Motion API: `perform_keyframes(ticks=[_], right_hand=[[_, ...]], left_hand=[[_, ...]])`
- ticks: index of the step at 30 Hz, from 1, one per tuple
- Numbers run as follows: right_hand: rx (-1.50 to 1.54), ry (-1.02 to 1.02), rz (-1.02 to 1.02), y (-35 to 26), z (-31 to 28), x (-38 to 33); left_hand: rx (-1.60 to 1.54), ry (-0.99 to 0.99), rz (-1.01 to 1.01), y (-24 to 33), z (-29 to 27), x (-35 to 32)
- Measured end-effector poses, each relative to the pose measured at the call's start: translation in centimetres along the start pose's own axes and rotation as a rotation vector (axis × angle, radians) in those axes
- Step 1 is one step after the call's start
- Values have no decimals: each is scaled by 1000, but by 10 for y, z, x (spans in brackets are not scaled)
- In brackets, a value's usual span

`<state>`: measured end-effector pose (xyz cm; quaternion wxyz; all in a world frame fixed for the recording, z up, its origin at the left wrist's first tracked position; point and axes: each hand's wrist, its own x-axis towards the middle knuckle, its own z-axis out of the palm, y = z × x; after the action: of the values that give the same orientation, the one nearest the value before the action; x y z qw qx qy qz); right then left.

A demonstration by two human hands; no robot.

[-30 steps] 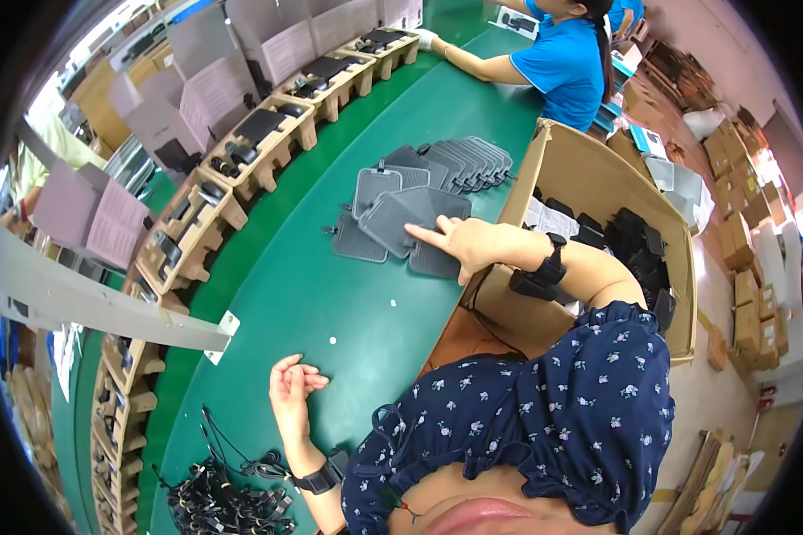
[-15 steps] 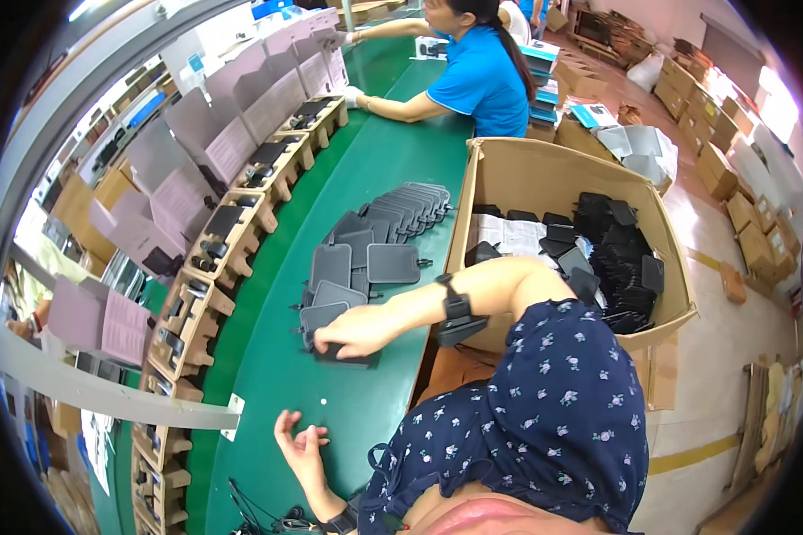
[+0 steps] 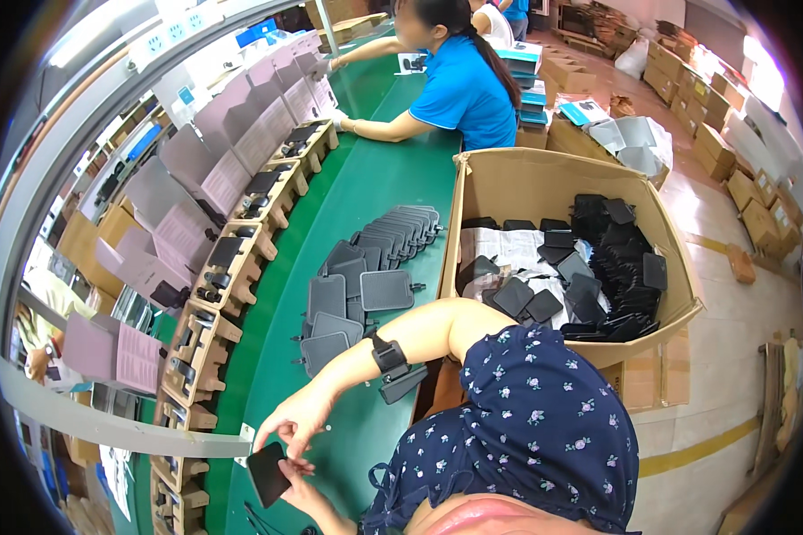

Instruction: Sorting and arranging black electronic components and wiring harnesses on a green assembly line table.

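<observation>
Above the green bench, near its front end, both my hands meet at a dark, flat panel with rounded corners (image 3: pixel 268 476). My left hand (image 3: pixel 302 489) grips its side, thumb across the face. From above, my right hand (image 3: pixel 298 423) reaches down with its curled fingers at the panel's upper edge; part of their contact is hidden. Behind my right forearm lies a spread of similar dark grey panels (image 3: pixel 328 299) with small stubs on their edges. They overlap in a fanned pile on the green bench (image 3: pixel 272 379).
On my right stands a large open cardboard box (image 3: pixel 678 294) holding many more dark panels. Along the left runs a row of cardboard trays (image 3: pixel 207 348) with black parts, beneath a grey metal rail (image 3: pixel 125 426). A co-worker in a blue shirt (image 3: pixel 473 85) works at the far end.
My right hand has moved from the pile towards me, bringing a panel to my left hand. My left hand, empty before, now grips it. The view has shifted slightly.
</observation>
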<state>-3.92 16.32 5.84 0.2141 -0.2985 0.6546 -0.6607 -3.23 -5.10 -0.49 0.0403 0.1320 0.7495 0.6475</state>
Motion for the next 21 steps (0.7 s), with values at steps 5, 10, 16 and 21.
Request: perform_keyframes(ticks=[5, 10, 16, 21], right_hand=[[-643, 143, 93, 1, -8, 11], [-601, 108, 22, 2, -8, 18], [-837, 289, 83, -17, -41, 32], [-1173, 642, 1, -17, -121, 64]], left_hand=[[-101, -160, -64, 37, 27, -14], [-277, -204, -162, 7, 13, -13], [-217, -154, -144, -17, 11, -22], [-256, -191, -211, -26, 23, -20]])
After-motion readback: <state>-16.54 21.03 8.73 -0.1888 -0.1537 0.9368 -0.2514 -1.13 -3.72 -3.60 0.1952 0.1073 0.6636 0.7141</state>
